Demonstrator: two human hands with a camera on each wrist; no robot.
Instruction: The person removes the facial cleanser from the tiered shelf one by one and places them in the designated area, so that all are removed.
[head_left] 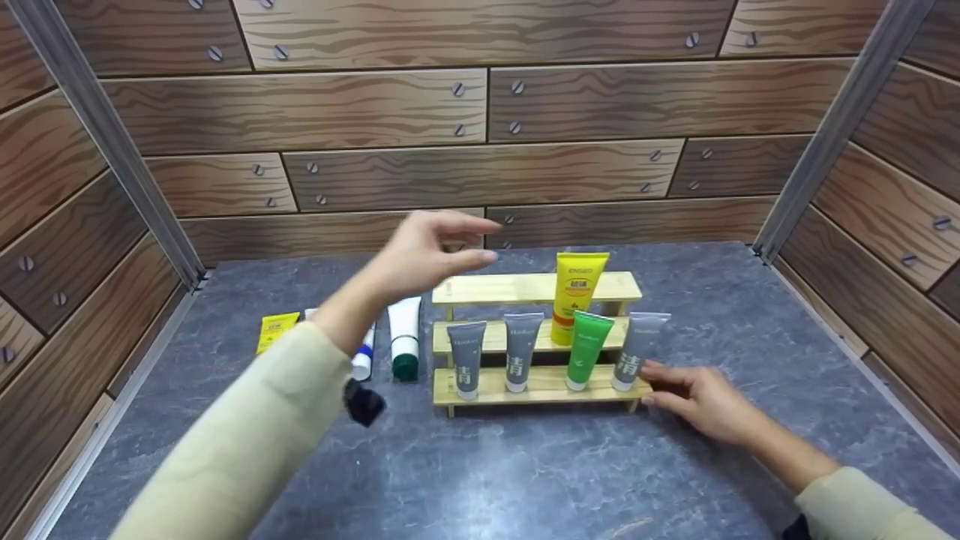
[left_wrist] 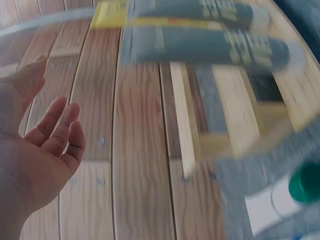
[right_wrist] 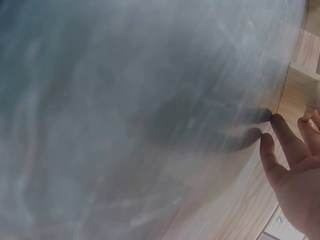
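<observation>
My left hand [head_left: 427,255] is raised above the left end of a three-step wooden rack [head_left: 532,288], thumb and fingers apart with nothing between them. In the left wrist view this hand [left_wrist: 45,155] shows its bare palm. At the rack's right end, my right hand [head_left: 701,397] holds the bottom step, thumb at the front and fingers behind, close beside a grey tube [head_left: 641,352]. That step also bears a green tube [head_left: 589,351] and two more grey tubes [head_left: 466,356]. A taller yellow tube [head_left: 577,292] stands on the middle step.
Left of the rack lie a white tube with a green cap [head_left: 405,337], a white-and-blue tube [head_left: 364,360] partly behind my left forearm, and a yellow tube [head_left: 276,330]. Wood-patterned walls [head_left: 480,105] enclose the grey marbled table [head_left: 480,480].
</observation>
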